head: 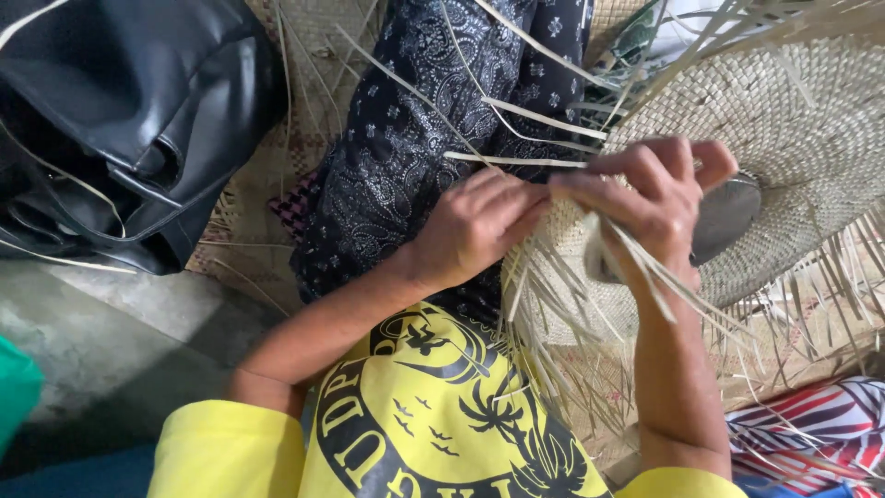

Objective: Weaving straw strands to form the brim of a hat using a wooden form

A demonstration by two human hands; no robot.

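Observation:
A half-woven straw hat point(793, 120) of pale plaited strips lies on my lap, its rim ending in many loose straw strips point(562, 314). My left hand point(475, 221) pinches strips at the rim's near edge. My right hand point(659, 198) grips a bundle of strips that trail down over my wrist. The two hands almost touch at the rim. A grey rounded object point(728, 217) shows under the hat behind my right hand.
A black leather bag point(129, 120) sits at the upper left on a woven mat point(263, 198). Dark patterned cloth point(415, 129) covers my legs. Striped red and blue fabric point(820, 429) lies at the lower right. Bare grey floor point(120, 341) is at the left.

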